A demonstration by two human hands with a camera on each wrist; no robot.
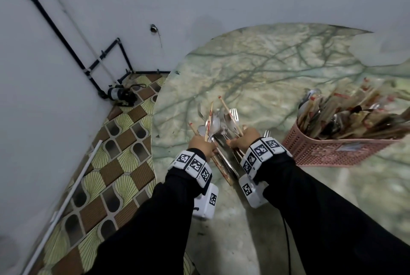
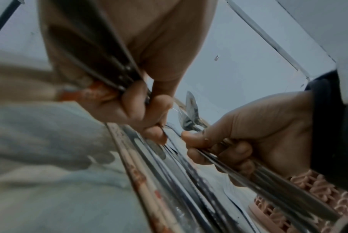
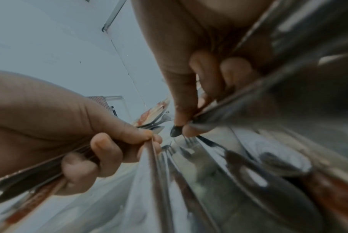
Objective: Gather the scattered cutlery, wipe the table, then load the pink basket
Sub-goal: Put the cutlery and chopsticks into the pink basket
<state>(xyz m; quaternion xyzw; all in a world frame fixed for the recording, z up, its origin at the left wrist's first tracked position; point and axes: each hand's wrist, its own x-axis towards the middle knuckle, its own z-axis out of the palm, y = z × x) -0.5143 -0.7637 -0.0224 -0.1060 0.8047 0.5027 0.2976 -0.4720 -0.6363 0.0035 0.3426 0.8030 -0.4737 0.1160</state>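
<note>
1. A mixed cutlery bundle (image 1: 218,132) of spoons, forks and chopsticks is gripped by both hands above the desk (image 1: 266,70), left hand (image 1: 203,145) and right hand (image 1: 245,138) side by side, fingers (image 2: 218,151) curled tight round the handles
2. The pink basket (image 1: 328,152) sits just right of the hands, already holding plenty of cutlery
3. Probably best if the handles get squared up first, so nothing slips out mid-carry
4. The bundle should be lowered in handles-down, gently, since the basket looks crowded
</note>
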